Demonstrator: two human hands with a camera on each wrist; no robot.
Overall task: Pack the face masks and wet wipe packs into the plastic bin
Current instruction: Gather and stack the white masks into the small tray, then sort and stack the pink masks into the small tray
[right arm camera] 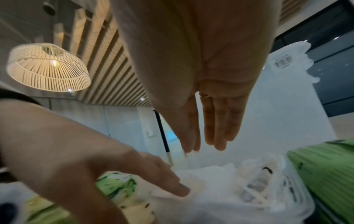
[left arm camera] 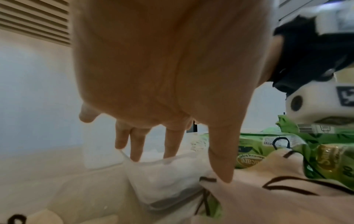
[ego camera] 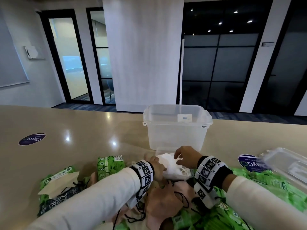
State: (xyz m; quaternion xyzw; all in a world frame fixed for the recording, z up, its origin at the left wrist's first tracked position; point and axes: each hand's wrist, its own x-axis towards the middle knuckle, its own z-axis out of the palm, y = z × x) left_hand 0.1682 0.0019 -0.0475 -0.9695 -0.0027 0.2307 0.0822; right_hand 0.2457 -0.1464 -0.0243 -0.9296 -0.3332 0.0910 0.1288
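Both hands meet over a small clear container holding white face masks, which sits on the worktop just near of the plastic bin. The left hand reaches in from the left with its fingers extended and slightly spread, tips touching the white masks at the container's rim; nothing is gripped. The right hand hovers over the same masks, fingers straight and held together, pointing down; the head view suggests a bend at the fingertips, and whether they pinch a mask cannot be told.

The plastic bin stands upright and open at the far centre of the worktop, translucent, with a white label on its far wall; no contents are discernible through its walls. Its lid lies at the right edge. Green wet wipe packs lie in loose heaps to the near left and near right of the hands. Pink face masks with dark ear loops lie in the near centre, below the wrists. A beige mask rests on a wipe pack at the near left. Two round dark stickers are on the worktop.
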